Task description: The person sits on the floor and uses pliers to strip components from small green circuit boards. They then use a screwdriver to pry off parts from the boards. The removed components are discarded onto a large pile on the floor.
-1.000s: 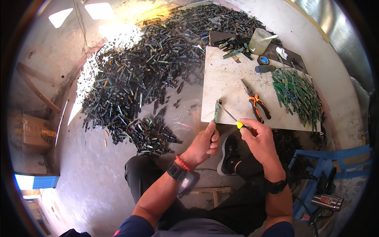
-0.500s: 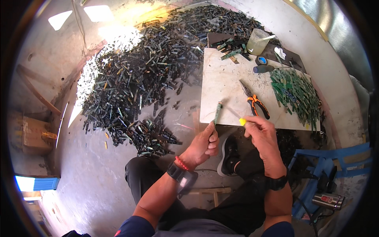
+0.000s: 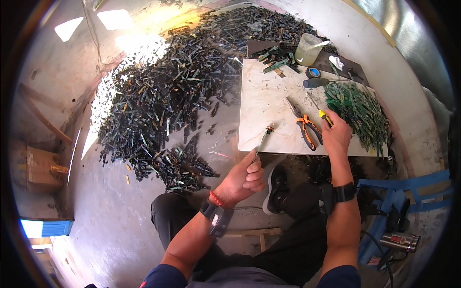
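My left hand [image 3: 244, 178] is closed on the near end of a narrow green circuit board strip [image 3: 263, 141]. The strip's far end, with a small dark and coppery part on it, reaches over the near edge of the pale board [image 3: 254, 105]. In my right hand [image 3: 337, 137] is a screwdriver [image 3: 324, 115] with a yellow and black handle, its thin shaft slanting up and left over the board. Orange and black pliers [image 3: 305, 126] lie on the board just left of that hand, jaws pointing away from me.
Green strips [image 3: 357, 113] are heaped at the board's right. Behind them lie a dark-handled screwdriver [image 3: 316, 83], a blue-centred tape roll [image 3: 313, 72] and a cloudy plastic cup [image 3: 308, 50]. Dark strips [image 3: 163, 91] pile across the floor at left. A blue frame [image 3: 384, 225] stands at lower right.
My right hand has moved right and away from the strip, taking the yellow screwdriver past the pliers. My left hand still holds the strip, in nearly the same place.
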### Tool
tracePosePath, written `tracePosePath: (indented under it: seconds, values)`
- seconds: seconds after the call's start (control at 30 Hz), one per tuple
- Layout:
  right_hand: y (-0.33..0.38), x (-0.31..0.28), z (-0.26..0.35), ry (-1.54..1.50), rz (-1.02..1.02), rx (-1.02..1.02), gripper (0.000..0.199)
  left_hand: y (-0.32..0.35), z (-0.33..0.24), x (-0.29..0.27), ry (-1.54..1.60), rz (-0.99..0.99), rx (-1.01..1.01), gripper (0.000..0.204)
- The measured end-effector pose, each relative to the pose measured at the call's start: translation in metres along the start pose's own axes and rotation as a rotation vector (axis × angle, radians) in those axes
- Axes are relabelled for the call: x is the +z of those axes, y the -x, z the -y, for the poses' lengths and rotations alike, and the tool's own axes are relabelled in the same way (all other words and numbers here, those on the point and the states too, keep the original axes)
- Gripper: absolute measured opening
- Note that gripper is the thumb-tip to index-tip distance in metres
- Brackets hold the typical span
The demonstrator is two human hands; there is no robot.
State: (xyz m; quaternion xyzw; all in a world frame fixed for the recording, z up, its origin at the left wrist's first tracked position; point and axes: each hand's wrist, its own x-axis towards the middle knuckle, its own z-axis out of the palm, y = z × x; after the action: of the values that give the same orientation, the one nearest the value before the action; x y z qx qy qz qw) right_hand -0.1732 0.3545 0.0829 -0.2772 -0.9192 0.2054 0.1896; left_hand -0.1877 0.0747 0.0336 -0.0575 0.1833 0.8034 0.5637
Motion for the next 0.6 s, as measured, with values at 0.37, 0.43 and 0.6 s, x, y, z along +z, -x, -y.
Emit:
tracePosePath:
  seconds: [0.37,0.43,0.6]
  values:
    - [0.046,0.015,0.070,-0.156,0.197,-0.584,0.035,0.001,0.002,-0.001,0.016,0.001,0.007,0.049]
    - [0.052,0.026,0.079,-0.132,0.242,-0.613,0.034,0.001,0.000,0.001,0.007,0.000,0.008,0.049]
    - [0.052,0.044,0.083,-0.103,0.203,-0.560,0.020,0.002,0.001,0.002,-0.064,-0.049,0.027,0.050]
